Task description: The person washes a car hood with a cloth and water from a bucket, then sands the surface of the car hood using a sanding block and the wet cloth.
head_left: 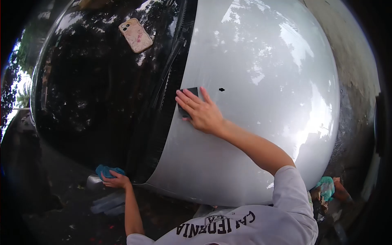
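Two bare hands at work on a silver car hood (261, 81), seen from above through a wide-angle lens. Right hand (201, 112) flat on the hood near its rear edge, fingers (185, 98) spread and pressed down over a small dark sponge block (192, 93); block mostly covered by the fingers, only its upper corner visible, in contact with the paint. Small dark mark (221, 89) on the hood just beside the block. Left hand (116, 179) lower down, at the side of the car near the corner of the hood, fingers curled shut around a blue cloth (107, 170). Black windshield (94, 81) to the left of the hood, with tree reflections across the glass. Wiper blade (171, 57) along the dark strip between glass and hood. Phone (136, 35) in a pale patterned case flat on the windshield, well apart from both hands. White sleeve (292, 192) on the right arm; lettered white shirt (228, 226) at the bottom edge. Wet ground (81, 212) beneath the left hand.
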Demonstrator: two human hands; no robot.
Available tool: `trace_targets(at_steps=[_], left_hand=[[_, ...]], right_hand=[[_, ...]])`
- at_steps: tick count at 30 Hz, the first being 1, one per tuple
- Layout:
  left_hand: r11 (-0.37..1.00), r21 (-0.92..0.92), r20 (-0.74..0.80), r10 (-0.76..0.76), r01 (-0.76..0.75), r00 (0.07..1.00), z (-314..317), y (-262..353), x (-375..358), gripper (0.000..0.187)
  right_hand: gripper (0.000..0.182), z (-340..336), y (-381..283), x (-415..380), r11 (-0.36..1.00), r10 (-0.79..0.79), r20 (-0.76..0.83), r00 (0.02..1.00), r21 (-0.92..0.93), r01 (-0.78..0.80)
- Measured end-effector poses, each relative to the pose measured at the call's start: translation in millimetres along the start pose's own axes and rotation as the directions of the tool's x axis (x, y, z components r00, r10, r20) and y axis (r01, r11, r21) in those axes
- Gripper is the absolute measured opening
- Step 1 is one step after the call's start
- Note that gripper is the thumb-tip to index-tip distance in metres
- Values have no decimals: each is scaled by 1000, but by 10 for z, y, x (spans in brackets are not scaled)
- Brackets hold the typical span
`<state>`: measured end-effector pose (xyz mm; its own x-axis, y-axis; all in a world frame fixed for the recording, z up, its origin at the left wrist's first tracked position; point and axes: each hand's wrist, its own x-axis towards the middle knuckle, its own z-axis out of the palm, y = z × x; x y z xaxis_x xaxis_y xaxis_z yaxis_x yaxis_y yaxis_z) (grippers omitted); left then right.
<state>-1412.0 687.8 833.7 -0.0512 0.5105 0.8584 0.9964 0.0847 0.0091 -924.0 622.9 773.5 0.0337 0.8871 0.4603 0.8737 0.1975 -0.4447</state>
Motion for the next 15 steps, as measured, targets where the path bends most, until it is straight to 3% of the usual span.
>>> trace_targets(at_steps=[2, 4, 7, 9, 10, 12, 13, 15], left_hand=[[1000, -6, -3, -5, 5, 1000, -19, 40, -27, 44], [1000, 6, 27, -16, 16, 1000, -87, 89, 18, 44], [1000, 10, 13, 6, -6, 1000, -34, 25, 2, 44], [1000, 2, 10, -15, 15, 1000, -48, 113, -11, 44], [1000, 2, 2, -18, 18, 1000, -71, 109, 7, 45], [1000, -14, -14, -6, 5, 1000, -36, 87, 0, 45], [1000, 16, 7, 17, -18, 1000, -37, 66, 25, 45], [1000, 19, 24, 16, -16, 1000, -80, 70, -11, 44]], right_hand=[[63, 6, 749, 703, 972, 151, -180, 972, -151, -179], [61, -58, 1386, 1290, 925, 295, -213, 931, -182, -335], [65, 32, 797, 967, 894, 311, -248, 918, -252, -371], [70, 85, -53, 300, 964, 245, -66, 967, -87, -251], [70, 77, -116, 185, 964, 247, -59, 967, -87, -251], [76, -12, -74, 18, 996, 75, 25, 997, -52, -74], [70, -19, 211, 201, 995, 71, -27, 997, -71, -73], [60, -122, 1032, 865, 933, 281, -184, 942, -178, -313]])
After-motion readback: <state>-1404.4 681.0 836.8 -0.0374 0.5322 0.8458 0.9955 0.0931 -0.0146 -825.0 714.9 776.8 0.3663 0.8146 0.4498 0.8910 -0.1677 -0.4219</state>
